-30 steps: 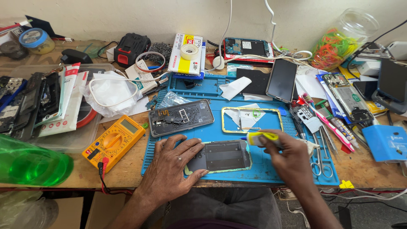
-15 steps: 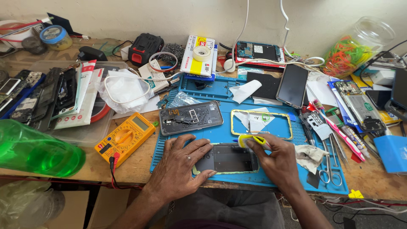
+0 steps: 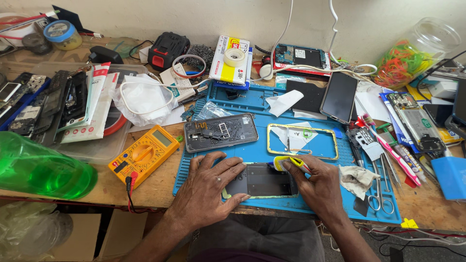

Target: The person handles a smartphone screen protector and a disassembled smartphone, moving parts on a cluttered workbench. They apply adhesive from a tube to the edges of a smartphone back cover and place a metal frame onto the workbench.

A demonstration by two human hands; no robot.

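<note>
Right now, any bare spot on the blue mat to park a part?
Two bare patches on the blue mat: the strip between the opened phone and the gold frame, and the near-right corner below the scissors. The right bench side is crowded with tools.

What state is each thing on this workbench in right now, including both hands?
Left hand: flat, pressing down the dark opened phone body.
Right hand: pinching a small yellow tool at the phone's top right corner.
Grey phone back panel: lying inner side up.
Gold phone frame: empty, flat on the blue mat.
Black smartphone: screen dark.
Yellow multimeter: face up, display blank.
Green plastic bottle: on its side.
</note>
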